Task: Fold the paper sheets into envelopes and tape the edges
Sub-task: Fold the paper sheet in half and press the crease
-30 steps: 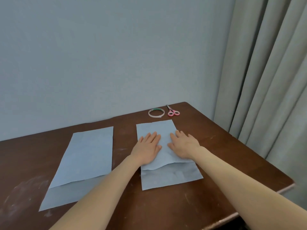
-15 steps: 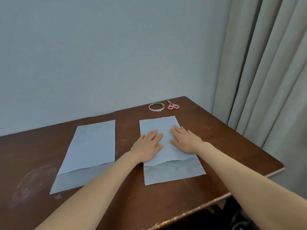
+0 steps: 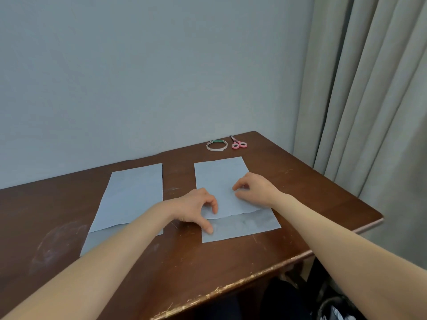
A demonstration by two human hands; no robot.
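2 hands, left [image 3: 196,209], right [image 3: 256,188], flat earlier, now curled, empty, on sheet [image 3: 219,174]

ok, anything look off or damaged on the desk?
Minor only. On the right pale blue paper sheet, the folded layer's near edge runs wavy rather than straight. The brown wooden table has a chipped, worn front edge and a whitish smudge on its left side. Nothing spilled.

We see our left hand [image 3: 194,209], fingers curled, touching the left edge of the folded blue sheet [image 3: 231,176] on the worktop [image 3: 300,192], our right hand [image 3: 256,190] curled on its upper flap, a second folded sheet [image 3: 136,190] at its nine o'clock, and a tape roll [image 3: 215,149] and scissors [image 3: 239,144] at twelve.
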